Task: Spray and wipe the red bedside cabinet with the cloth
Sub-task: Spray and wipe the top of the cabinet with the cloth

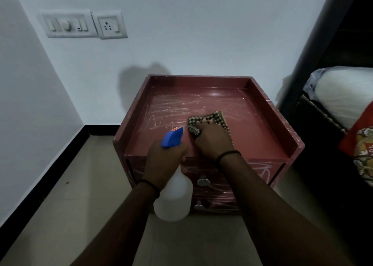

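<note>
Two hands work over the red bedside cabinet [201, 78], which stands in the middle of the frame against a pale wall, its top sunk like a tray inside a raised rim. White smears streak the upper left part of that top. A checked cloth [214, 117] lies bunched on the surface, slightly right of centre. The right hand [212, 141] presses down on it, fingers bent and gathering a fold of the fabric.

The left hand [162, 162] sits at the cabinet's front edge, wrapped round the neck of a spray bottle [174, 198]. The bottle's blue trigger head [172, 137] points up towards the smeared top, and its white body hangs in front of the drawers. The hand hides the trigger, so I cannot tell whether a finger rests on it.

Two metal knobs [203, 181] show on the drawer fronts. A switch panel [68, 23] is at the upper left, and a plastic-wrapped pillow [343, 93] is at the right edge.
</note>
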A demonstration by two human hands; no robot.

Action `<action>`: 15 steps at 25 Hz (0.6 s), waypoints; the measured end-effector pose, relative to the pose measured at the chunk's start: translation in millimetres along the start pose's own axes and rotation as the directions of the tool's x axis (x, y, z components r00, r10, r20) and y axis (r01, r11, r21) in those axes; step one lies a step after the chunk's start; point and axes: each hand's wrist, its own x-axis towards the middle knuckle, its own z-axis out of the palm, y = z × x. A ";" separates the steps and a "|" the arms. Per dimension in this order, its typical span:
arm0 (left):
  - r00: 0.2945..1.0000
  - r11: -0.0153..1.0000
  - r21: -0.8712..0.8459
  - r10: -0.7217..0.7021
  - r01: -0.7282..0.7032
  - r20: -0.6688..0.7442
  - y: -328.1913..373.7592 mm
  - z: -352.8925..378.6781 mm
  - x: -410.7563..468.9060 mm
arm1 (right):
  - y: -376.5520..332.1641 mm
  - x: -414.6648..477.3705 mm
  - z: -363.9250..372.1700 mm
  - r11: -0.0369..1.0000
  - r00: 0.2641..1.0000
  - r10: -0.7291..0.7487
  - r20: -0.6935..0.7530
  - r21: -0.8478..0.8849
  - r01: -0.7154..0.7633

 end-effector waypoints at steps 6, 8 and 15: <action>1.000 0.999 0.045 0.002 -0.001 -0.021 1.7 -6.2 2.0 | -3.8 -37.2 -0.5 0.996 0.997 -0.079 -0.026 0.037 0.080; 0.999 0.998 0.063 -0.007 0.009 -0.032 1.1 -6.7 2.3 | -11.0 -6.0 1.9 0.998 0.998 -0.060 0.005 -0.001 0.060; 0.999 0.998 0.065 -0.008 0.011 -0.039 2.3 -11.0 -2.0 | -13.4 -23.5 10.5 0.994 0.995 -0.095 -0.039 0.042 0.096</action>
